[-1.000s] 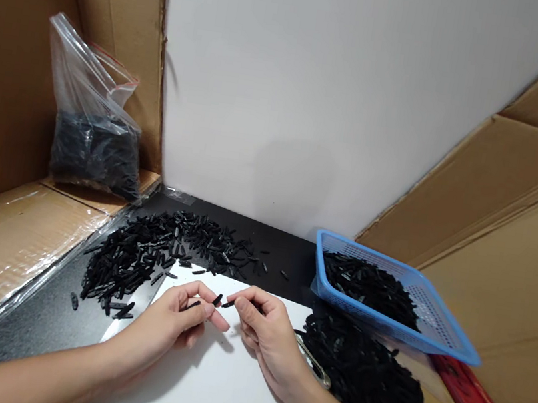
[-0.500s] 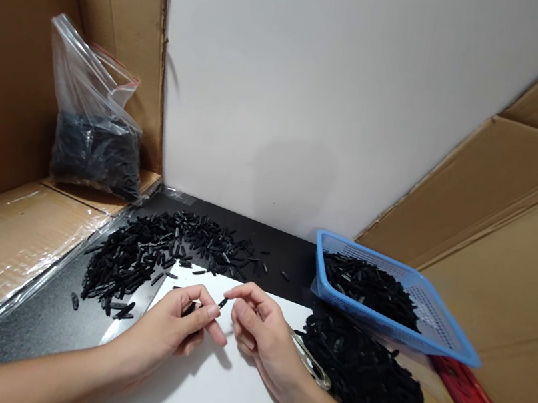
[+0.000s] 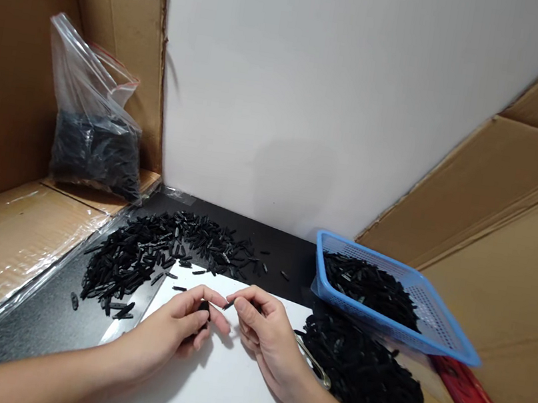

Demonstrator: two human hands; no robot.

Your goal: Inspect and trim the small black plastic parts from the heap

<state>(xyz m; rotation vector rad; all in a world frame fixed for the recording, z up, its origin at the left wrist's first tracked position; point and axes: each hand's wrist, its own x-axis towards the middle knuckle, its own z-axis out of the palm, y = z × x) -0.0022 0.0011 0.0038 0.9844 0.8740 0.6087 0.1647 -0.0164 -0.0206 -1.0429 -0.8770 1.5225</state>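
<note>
My left hand (image 3: 182, 323) is curled over the white board, its thumb closed on a small black piece (image 3: 204, 306) that is partly covered by the fingers. Just right of it, my right hand (image 3: 262, 335) pinches another small, narrow black piece (image 3: 228, 304) between thumb and index finger. That piece's tip points toward the left index fingertip; whether they touch I cannot tell. Under both hands lies the white board (image 3: 214, 395). One loose black piece (image 3: 180, 288) rests on it, above the left hand.
Many small black pieces (image 3: 123, 260) are heaped on the dark table at left. To the right lies a black pile (image 3: 373, 385), with a metal tool (image 3: 315, 363) partly behind my right wrist. A blue basket (image 3: 390, 337) holds more. A clear bag (image 3: 96, 142) stands on cardboard.
The small black piece at my left fingertips is now pinched in my right hand. My left thumb has drawn back, exposing a black piece. Right thumb and index have closed together.
</note>
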